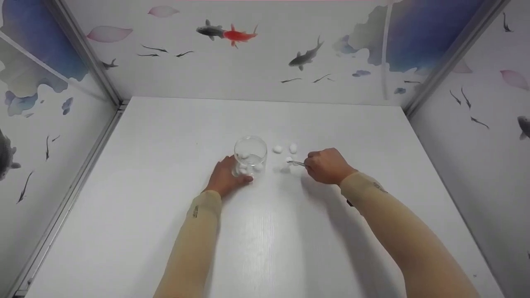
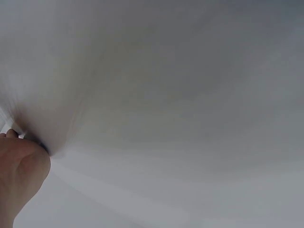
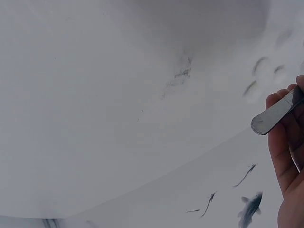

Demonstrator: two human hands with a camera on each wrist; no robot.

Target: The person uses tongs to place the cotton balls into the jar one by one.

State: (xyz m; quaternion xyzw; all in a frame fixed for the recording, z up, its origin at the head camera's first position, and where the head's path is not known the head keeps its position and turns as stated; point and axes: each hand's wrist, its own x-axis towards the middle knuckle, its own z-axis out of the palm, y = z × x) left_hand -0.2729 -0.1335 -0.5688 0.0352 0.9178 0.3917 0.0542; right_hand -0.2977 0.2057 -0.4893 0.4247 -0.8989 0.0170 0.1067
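Observation:
A clear glass jar (image 1: 266, 154) stands mid-table with several white cotton balls (image 1: 243, 169) inside. My left hand (image 1: 225, 177) holds its near left side, fingers behind and thumb in front. Just right of the jar, my right hand (image 1: 329, 166) pinches metal tweezers (image 1: 298, 164), whose tips point left at a white cotton ball (image 1: 288, 159). The tweezers' flat metal end (image 3: 271, 118) sticks out of the hand in the right wrist view. Only part of my left hand (image 2: 21, 168) shows at the edge of the left wrist view.
Two more cotton balls, a left one (image 1: 278, 149) and a right one (image 1: 293, 148), lie on the white table (image 1: 256, 231) beyond the tweezers. Panels painted with fish (image 1: 240, 35) wall in the back and both sides.

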